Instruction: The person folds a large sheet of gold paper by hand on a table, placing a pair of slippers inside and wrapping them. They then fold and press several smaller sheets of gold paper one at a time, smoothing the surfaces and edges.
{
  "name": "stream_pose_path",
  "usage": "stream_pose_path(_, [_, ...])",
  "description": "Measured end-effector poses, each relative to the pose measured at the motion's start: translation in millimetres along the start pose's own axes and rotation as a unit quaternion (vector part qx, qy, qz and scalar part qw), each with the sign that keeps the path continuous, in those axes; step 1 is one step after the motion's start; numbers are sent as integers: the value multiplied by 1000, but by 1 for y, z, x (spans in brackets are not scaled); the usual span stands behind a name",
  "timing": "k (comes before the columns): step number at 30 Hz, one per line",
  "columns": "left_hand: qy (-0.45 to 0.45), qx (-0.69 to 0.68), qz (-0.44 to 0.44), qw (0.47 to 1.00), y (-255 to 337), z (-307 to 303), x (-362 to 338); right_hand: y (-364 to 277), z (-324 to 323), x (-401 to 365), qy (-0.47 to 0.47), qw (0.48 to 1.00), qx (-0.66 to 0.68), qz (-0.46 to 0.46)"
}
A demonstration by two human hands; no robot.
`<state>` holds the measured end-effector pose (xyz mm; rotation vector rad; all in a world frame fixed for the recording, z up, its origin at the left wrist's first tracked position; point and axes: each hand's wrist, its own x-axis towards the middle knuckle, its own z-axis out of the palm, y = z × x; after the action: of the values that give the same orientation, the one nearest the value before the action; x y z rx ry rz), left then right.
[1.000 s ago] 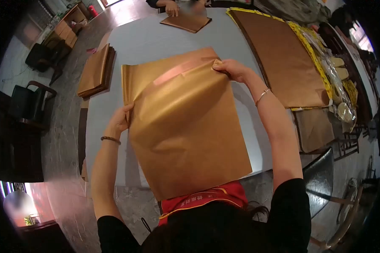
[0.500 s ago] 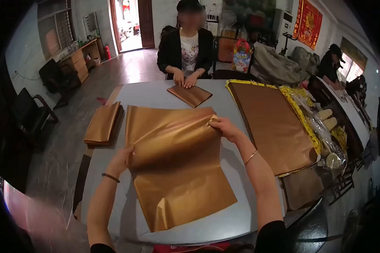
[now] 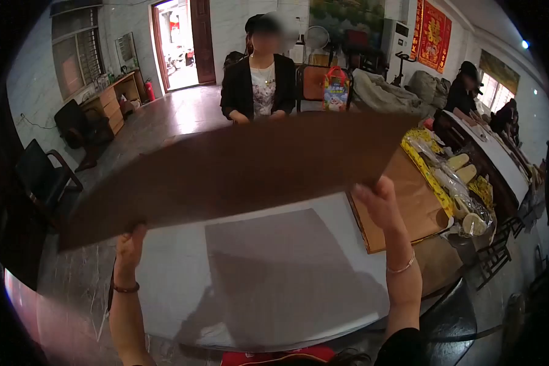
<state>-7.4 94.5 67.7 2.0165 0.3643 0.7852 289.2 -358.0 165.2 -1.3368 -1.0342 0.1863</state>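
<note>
A large copper-brown sheet (image 3: 244, 171), blurred by motion, hangs raised over the table with its dark side facing me. My left hand (image 3: 131, 247) pinches its lower left edge. At the lower right edge, my right hand (image 3: 381, 204) is closed on the same sheet, thumb showing in front. Below lies the pale table top (image 3: 171, 293), with a darker grey four-sided patch on it that looks like the sheet's shadow. The raised sheet hides the far part of the table and the folded pieces there.
To the right, a stack of large brown sheets (image 3: 415, 204) has yellow wrapping (image 3: 424, 146) along its edge. Clear plastic (image 3: 448, 186) and pale slippers (image 3: 463, 168) lie beyond it. Across the table sits a co-worker (image 3: 262, 85). A black chair (image 3: 448, 323) stands near right.
Both my hands have lifted the sheet off the table and spread it wider apart. Its shiny golden face no longer shows. It now covers the folded stack at left and the co-worker's piece.
</note>
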Motion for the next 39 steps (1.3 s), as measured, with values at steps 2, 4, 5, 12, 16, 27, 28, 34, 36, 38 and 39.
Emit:
stream_pose_path(2, [-111, -212, 69, 969, 38, 42, -34, 13, 3, -42, -29, 997, -55, 48])
stream_pose_path(4, [-199, -174, 93, 960, 33, 61, -50, 41, 9, -73, -53, 987, -150, 34])
stream_pose_path(5, [-200, -132, 96, 966, 13, 69, -62, 58, 9, -90, -52, 987, -149, 33])
stream_pose_path(12, [-251, -23, 70, 965, -29, 104, -124, 128, 21, -190, -107, 983, -45, 141])
stream_pose_path(16, [-262, 48, 35, 963, -30, 106, -147, 130, 27, -215, -104, 967, 20, 233])
stream_pose_path(27, [-252, 242, 98, 932, -33, 109, -178, 135, 26, -248, -102, 957, 21, 271])
stream_pose_path(28, [-257, 241, 100, 931, -27, 111, -179, 135, 26, -249, -103, 958, 12, 269])
stream_pose_path(34, [-274, 275, 133, 912, -15, 107, -193, 144, 24, -260, -121, 965, -41, 228])
stream_pose_path(36, [-277, 263, 103, 918, -8, 107, -192, 161, 23, -267, -123, 965, -48, 228])
stream_pose_path(38, [-278, 267, 111, 916, -24, 105, -197, 189, 19, -286, -82, 963, 106, 235])
stream_pose_path(39, [-270, 272, 125, 915, -32, 106, -198, 172, 19, -278, -102, 966, 51, 231])
